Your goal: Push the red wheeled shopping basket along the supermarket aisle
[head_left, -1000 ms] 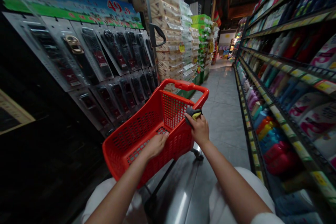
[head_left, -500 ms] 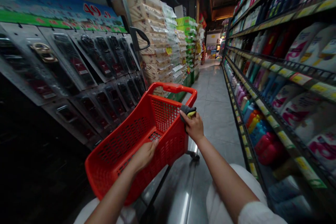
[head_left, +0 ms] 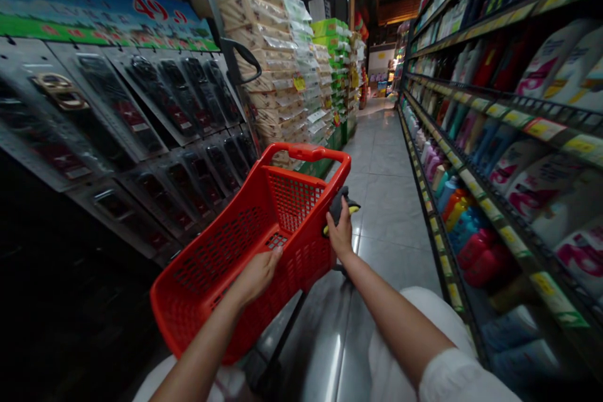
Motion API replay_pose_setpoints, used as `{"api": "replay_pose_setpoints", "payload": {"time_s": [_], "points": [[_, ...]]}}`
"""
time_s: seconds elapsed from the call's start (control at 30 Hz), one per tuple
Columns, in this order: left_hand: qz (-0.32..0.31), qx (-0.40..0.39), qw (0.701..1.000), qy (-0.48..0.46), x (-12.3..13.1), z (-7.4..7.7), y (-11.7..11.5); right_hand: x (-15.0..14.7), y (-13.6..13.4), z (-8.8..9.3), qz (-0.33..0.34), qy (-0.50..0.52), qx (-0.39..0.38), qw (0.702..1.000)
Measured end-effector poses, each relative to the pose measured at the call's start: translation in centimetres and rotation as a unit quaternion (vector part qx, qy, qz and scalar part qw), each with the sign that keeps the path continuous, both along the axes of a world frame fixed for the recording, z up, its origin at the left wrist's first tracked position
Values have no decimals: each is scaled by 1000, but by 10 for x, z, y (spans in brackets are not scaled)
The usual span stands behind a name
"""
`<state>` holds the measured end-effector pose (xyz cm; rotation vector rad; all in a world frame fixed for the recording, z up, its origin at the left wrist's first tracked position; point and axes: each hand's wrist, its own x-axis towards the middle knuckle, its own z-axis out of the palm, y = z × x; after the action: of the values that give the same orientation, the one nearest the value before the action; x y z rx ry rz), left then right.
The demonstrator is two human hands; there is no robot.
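Note:
A red plastic shopping cart (head_left: pixel 221 245) stands at an angle before me, its basket with lattice walls and nothing in it. My left hand (head_left: pixel 259 273) is closed over the cart's near side rim, the fingers partly hidden behind it. Near the handle end, my right hand (head_left: pixel 340 229) presses a dark grey cloth (head_left: pixel 336 204) with yellow parts against the outside of the cart's near wall. Its fingers are wrapped on the cloth. The cart's red handle (head_left: pixel 306 152) is at the far end.
Packaged belts (head_left: pixel 127 94) hang on a display at left under a price banner (head_left: pixel 141 16). Behind them rise stacked wrapped packs (head_left: pixel 268 50) and green packs (head_left: pixel 330 44). Shelves of bottles (head_left: pixel 513 119) line the right. A grey tiled floor (head_left: pixel 377 157) runs down the aisle.
My right hand and the cloth have moved from the top of the near rim down onto its outer side, slightly nearer me. My left hand stays on the rim.

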<state>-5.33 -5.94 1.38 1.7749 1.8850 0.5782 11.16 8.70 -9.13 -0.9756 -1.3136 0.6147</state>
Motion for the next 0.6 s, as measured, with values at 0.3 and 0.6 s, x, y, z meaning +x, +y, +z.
{"api": "replay_pose_setpoints", "payload": {"time_s": [0.3,0.6], "points": [[-2,0,1000,9,0,2,1,-8,-3,8,-22,15,-10,1000],[11,7,1000,9,2,1,5,-24,2,-22,-33,126,-149,980]]}}
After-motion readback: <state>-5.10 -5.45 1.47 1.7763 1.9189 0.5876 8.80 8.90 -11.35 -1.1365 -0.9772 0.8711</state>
